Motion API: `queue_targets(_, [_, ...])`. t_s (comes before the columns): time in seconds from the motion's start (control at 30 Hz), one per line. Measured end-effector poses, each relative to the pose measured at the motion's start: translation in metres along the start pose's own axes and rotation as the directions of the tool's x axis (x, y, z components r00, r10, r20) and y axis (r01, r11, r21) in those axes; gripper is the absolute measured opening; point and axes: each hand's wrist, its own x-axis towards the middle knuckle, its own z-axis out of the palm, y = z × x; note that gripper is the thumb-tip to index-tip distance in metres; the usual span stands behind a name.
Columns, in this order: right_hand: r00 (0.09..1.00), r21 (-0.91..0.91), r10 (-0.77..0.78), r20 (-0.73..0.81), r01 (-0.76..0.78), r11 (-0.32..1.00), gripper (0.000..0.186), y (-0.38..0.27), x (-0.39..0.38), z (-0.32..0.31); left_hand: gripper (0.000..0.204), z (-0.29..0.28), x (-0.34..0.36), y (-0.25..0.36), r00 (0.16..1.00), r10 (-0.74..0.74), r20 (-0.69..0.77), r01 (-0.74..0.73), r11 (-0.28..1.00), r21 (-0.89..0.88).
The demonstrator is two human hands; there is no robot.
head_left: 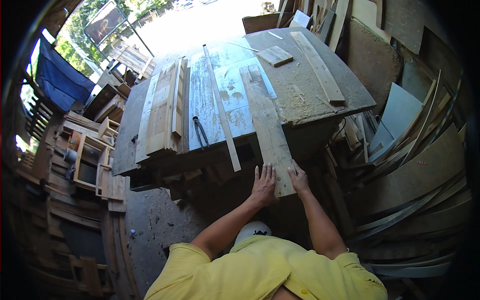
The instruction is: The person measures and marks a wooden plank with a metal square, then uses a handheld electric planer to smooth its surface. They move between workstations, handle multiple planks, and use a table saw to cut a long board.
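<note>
A long weathered wooden plank (267, 120) lies lengthwise on the worktable, its near end jutting past the table's front edge towards me. My left hand (264, 186) rests against the left edge of that end, fingers stretched out; its thumb is hidden. On the opposite edge, my right hand (299, 179) grips the plank, thumb on top and the other fingers partly hidden. Left of the plank, a thin wooden strip (222, 110) also overhangs the edge. Dark-handled pincers (200, 132) lie further left, touched by neither hand.
Stacked boards (159, 112) lie on the worktable's left side. On the right are a short board (274, 56), a long narrow board (317, 67) and sawdust (295, 97). Wooden frames (91, 160) stand at left; sheets and offcuts (415, 185) lean at right.
</note>
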Motion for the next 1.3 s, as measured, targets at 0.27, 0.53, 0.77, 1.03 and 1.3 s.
queue_targets(0.27, [1.0,-0.002,-0.017,-0.011,0.017,1.0,0.052,0.003,0.02,0.008,0.125,-0.005,0.015,-0.012,1.0,0.002,-0.001,-0.002,1.0,0.027])
queue_targets(0.53, [1.0,0.011,0.014,-0.007,-0.014,1.0,0.052,0.001,0.039,0.014,0.126,-0.005,0.029,-0.025,1.0,-0.001,-0.02,0.002,0.999,0.038])
queue_targets(0.77, [1.0,0.019,0.02,0.007,-0.021,1.0,0.048,-0.004,0.053,0.018,0.126,-0.007,0.04,-0.036,1.0,-0.002,-0.017,0.003,0.999,0.037])
queue_targets(1.03, [0.999,0.028,-0.044,-0.004,0.044,0.999,0.05,0.0,0.076,0.022,0.126,-0.015,0.056,-0.044,1.0,-0.003,-0.02,0.004,0.999,0.043])
queue_targets(1.3, [1.0,0.042,-0.002,0.008,0.001,0.999,0.051,0.003,0.105,0.028,0.125,-0.018,0.078,-0.059,1.0,0.01,-0.027,-0.009,0.998,0.055])
